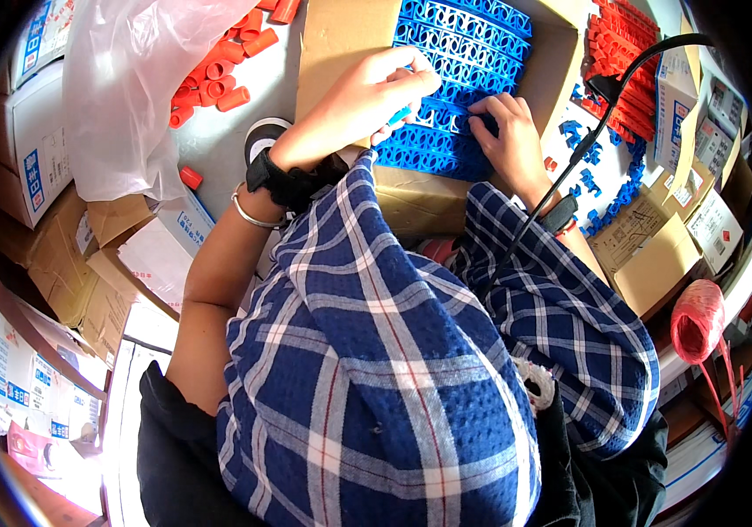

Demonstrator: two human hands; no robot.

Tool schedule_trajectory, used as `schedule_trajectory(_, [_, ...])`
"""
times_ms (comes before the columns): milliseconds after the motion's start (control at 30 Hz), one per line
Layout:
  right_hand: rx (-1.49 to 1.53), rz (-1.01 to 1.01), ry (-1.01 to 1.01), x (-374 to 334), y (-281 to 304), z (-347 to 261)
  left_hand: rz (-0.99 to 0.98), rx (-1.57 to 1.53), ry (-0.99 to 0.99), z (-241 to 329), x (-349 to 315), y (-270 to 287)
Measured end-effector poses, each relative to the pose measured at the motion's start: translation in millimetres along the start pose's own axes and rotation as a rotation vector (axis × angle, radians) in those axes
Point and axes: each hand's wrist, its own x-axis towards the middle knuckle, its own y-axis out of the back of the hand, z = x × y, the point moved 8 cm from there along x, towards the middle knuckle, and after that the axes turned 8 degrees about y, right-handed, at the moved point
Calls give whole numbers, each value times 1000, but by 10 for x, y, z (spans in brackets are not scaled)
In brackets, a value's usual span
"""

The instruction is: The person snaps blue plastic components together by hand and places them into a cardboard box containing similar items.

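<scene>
Rows of blue plastic clips with round openings fill an open cardboard box in front of me. My left hand is over the box's left side, fingers pinched together. A small light-blue plastic piece shows below those fingers, in its grip. At the right side of the rows, my right hand touches or hovers just over the clips. Its thumb and forefinger are apart, with nothing seen between them. A black band and a bangle are on my left arm.
Loose red tubes lie beside a translucent plastic bag at the left. Red clips and scattered blue clips lie right of the box. A black cable crosses near my right arm. Pink twine hangs far right; cartons stand around.
</scene>
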Motion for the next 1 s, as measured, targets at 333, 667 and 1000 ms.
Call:
schedule_trajectory(333, [24, -47, 37, 25, -23, -10, -8, 61, 3, 20, -8, -20])
schedule_trajectory(667, [29, -52, 49, 24, -14, 0, -4, 75, 7, 8, 4, -9])
schedule_trajectory(1000, [80, -80, 45, 58, -16, 27, 7, 33, 1, 30, -9, -14])
